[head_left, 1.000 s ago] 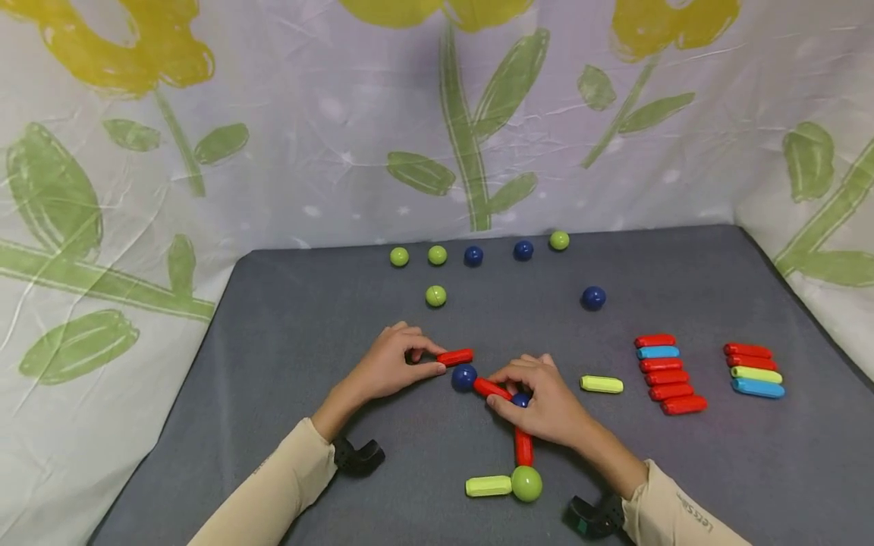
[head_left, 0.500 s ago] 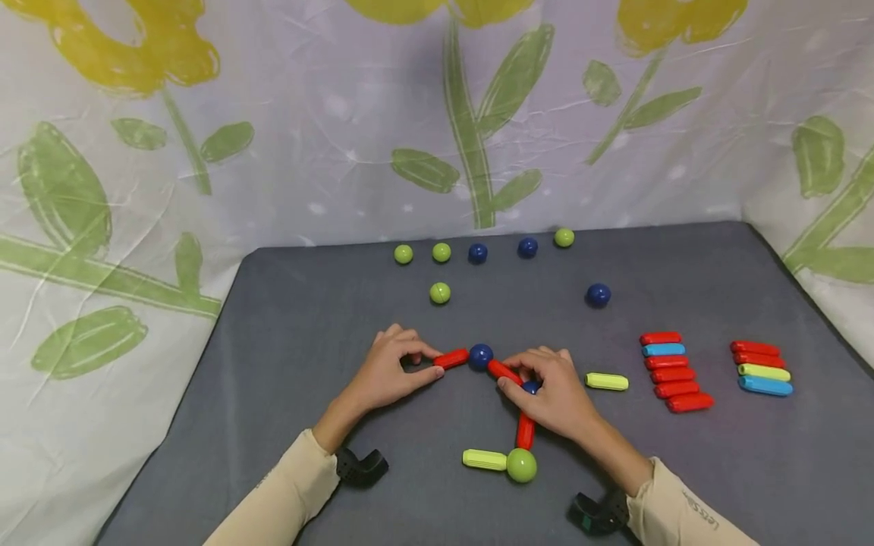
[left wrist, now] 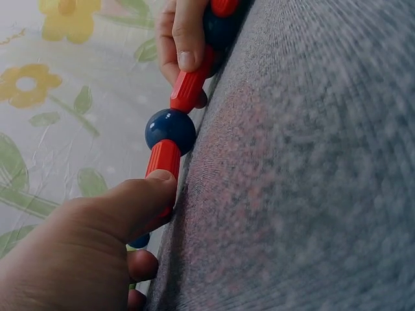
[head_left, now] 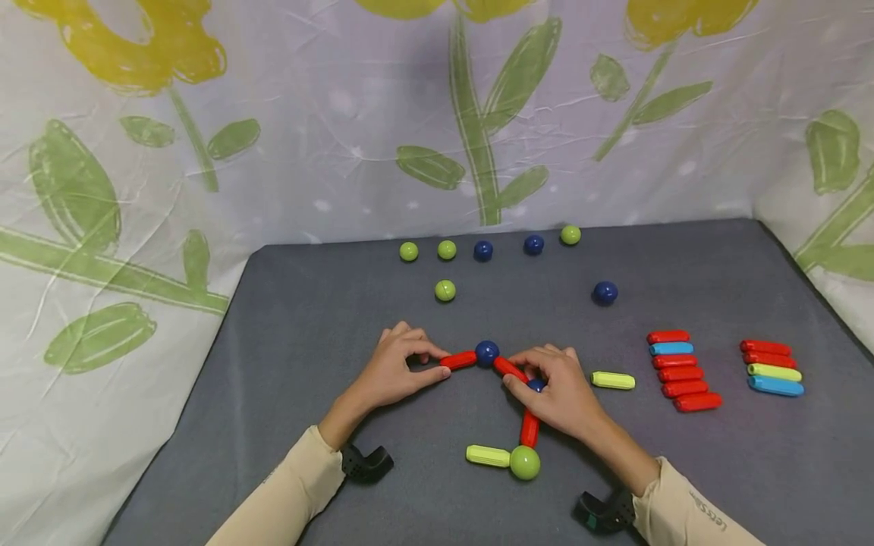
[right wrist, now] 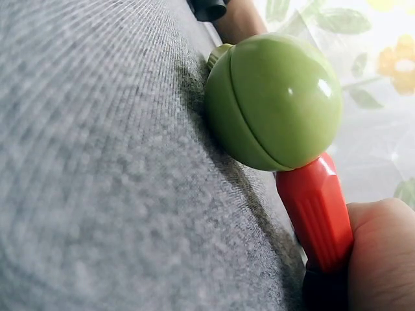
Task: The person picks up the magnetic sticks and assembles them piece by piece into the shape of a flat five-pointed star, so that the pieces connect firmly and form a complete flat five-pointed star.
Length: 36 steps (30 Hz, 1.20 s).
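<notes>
My left hand [head_left: 392, 370] pinches a red rod [head_left: 459, 360] between thumb and fingers. The rod's far end meets a blue ball [head_left: 487, 353], as the left wrist view also shows. From that ball a second red rod [head_left: 510, 369] slants to another blue ball [head_left: 536, 385], partly covered by my right hand [head_left: 563, 394]. Thumb and fingers of this hand grip the second rod near that ball. Below, a third red rod [head_left: 529, 429] runs to a green ball [head_left: 525, 462], large in the right wrist view, with a yellow-green rod [head_left: 488, 455] joined at its left.
Loose green balls [head_left: 445, 290] and blue balls [head_left: 605, 293] lie toward the back of the grey table [head_left: 314, 296]. One yellow-green rod [head_left: 613, 381] lies right of my right hand. Farther right are two columns of rods, with red rods [head_left: 680, 374] and a blue rod [head_left: 776, 386].
The left red rod, formerly apart from the upper blue ball, now meets it end-on. The joined chain has shifted slightly up and right. Both hands keep their holds.
</notes>
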### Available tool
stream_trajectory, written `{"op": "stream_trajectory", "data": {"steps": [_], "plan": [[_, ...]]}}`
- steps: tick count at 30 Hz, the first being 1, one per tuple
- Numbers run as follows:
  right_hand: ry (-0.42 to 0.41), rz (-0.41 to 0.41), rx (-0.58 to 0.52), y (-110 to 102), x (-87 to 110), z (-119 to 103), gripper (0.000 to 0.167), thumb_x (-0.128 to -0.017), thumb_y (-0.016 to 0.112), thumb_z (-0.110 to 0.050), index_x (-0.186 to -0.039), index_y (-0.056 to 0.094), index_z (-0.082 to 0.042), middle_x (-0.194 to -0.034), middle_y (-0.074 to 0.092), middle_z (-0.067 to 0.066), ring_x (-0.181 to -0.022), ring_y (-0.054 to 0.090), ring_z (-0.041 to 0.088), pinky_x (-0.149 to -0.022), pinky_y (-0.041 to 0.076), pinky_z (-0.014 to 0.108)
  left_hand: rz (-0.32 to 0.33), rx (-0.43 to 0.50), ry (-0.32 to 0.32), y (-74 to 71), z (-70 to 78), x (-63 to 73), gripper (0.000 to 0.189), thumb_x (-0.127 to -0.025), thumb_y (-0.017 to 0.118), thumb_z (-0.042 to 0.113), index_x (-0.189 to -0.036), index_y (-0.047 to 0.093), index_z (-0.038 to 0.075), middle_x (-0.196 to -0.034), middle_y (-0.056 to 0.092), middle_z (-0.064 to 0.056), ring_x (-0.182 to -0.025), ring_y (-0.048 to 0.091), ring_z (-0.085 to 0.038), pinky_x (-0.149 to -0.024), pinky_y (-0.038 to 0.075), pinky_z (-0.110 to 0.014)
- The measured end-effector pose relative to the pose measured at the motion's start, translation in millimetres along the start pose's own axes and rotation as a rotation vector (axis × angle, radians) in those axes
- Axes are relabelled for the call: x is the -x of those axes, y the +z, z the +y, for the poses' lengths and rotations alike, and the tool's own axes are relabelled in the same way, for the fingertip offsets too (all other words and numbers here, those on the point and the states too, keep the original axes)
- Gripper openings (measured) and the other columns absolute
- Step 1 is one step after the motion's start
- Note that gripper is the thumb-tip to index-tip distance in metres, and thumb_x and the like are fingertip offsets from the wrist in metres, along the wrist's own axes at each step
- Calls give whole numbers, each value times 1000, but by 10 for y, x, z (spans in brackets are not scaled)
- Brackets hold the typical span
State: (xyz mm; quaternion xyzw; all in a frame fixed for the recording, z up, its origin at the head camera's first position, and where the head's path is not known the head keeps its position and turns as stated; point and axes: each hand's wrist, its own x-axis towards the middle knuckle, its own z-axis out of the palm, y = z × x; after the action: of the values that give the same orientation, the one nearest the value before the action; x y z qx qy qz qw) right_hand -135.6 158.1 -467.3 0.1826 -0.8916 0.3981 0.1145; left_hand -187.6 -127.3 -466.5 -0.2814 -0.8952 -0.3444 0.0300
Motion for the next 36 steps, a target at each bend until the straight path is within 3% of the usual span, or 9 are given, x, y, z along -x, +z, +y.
{"op": "stream_trajectory", "data": {"steps": [10, 27, 36], "plan": [[28, 30, 27, -17, 4, -21, 23, -83, 81, -22, -105, 76, -16, -82, 59, -8, -75, 46, 9, -76, 23, 32, 4, -51, 23, 9, 37, -17, 22, -82, 84, 40, -102, 81, 30, -76, 54, 15, -75, 36, -7, -76, 25, -32], [90, 23, 127, 35, 2, -80, 25, -85, 77, -22, -108, 75, -14, -67, 48, -8, -67, 34, 10, -77, 19, 36, 45, -140, 19, 83, 54, -46, 24, -83, 83, 42, -104, 81, 31, -70, 47, 12, -71, 31, -7, -75, 21, -32], [161, -21, 63, 7, -39, -120, 30, -86, 79, -37, -102, 71, -13, -64, 48, -8, -68, 40, 9, -83, 21, 39, 47, -155, -5, 108, 76, -87, 23, -87, 80, 42, -108, 80, 34, -73, 49, 11, -70, 31, -8, -73, 21, -31]]}}
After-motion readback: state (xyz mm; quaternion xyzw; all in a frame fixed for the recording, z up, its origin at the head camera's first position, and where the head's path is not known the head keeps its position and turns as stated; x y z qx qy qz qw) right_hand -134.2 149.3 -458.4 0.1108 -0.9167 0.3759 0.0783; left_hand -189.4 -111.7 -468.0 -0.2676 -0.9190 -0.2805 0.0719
